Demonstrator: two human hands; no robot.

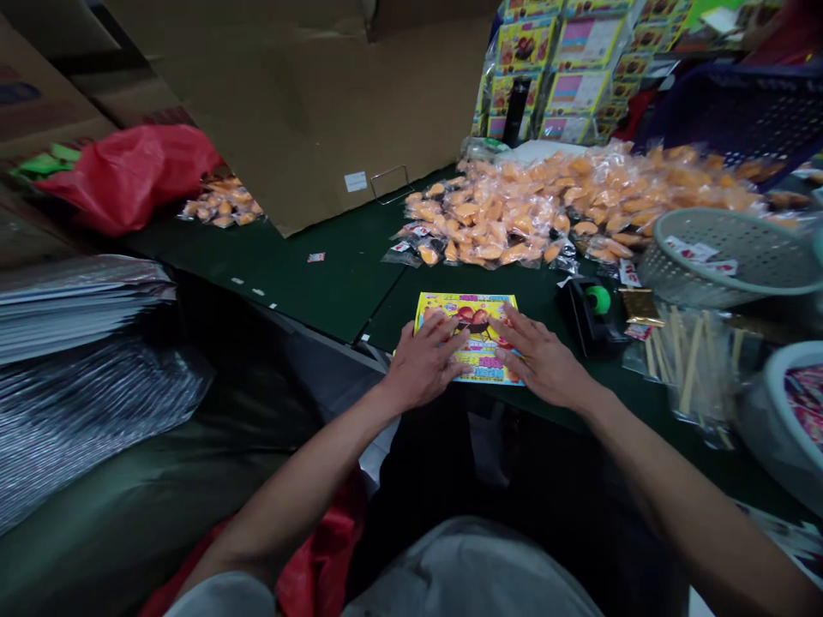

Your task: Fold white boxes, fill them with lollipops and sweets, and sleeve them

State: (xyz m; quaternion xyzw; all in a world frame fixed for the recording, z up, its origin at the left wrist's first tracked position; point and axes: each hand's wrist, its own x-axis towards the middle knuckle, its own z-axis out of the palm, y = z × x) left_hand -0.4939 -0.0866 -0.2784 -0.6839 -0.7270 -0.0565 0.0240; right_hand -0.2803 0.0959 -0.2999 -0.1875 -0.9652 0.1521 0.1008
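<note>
Yellow printed packet (480, 345), in the head view, perhaps risked slipping over the near edge of the dark green table (463, 279), if it was pulled backward too strongly — it lay flat just by this edge. Left hand (425, 357) and right hand (545, 357) were open, gripping nothing — the packet was beneath their spread fingers.

I find no legible wording or number. The yellow card (479, 343), centre of frame, bears pink and blue lettering I cannot make out. Print on the cardboard's (386, 94) white label (356, 182), upper left of centre, and on the hanging packs (588, 43), upper right, I cannot read.
</note>
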